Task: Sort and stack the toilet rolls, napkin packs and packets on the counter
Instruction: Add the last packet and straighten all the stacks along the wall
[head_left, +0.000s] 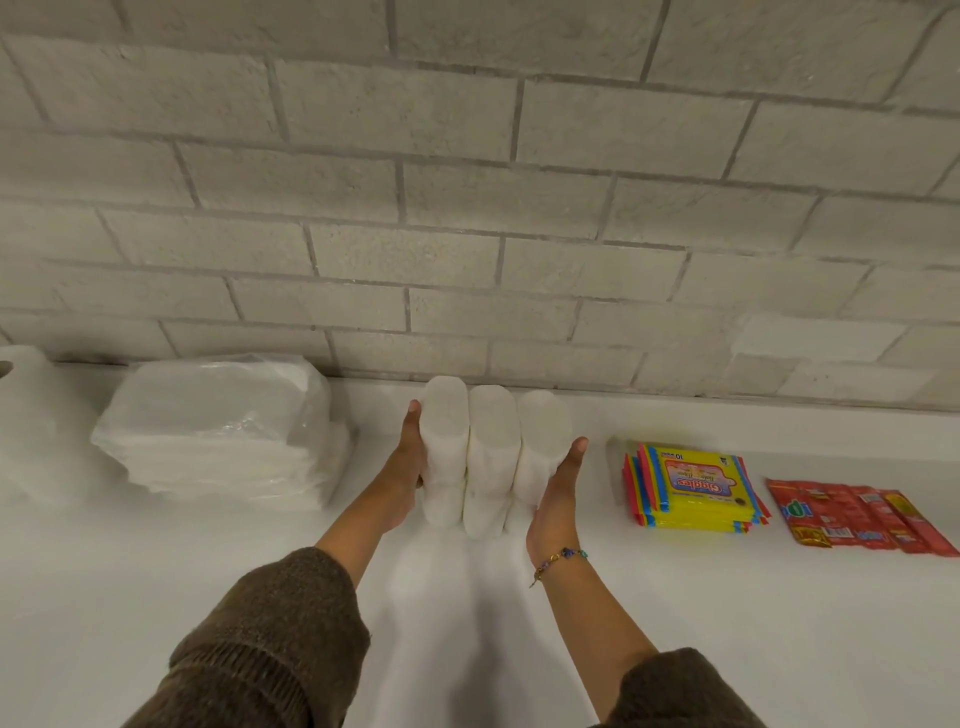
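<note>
Three columns of white toilet rolls (491, 457) stand side by side near the back of the white counter (727, 623). My left hand (410, 467) presses flat against the left column. On the other side, my right hand (558, 488) presses flat against the right column. Both hands have straight fingers and squeeze the group between them. A stack of clear-wrapped white napkin packs (223, 431) sits to the left. To the right lie yellow wipe packets (696, 486) and a row of red sachets (857, 514).
A grey brick wall (467, 208) runs along the back of the counter. Another white paper roll (26, 415) stands at the far left edge of view. The front of the counter stretches wide below my arms.
</note>
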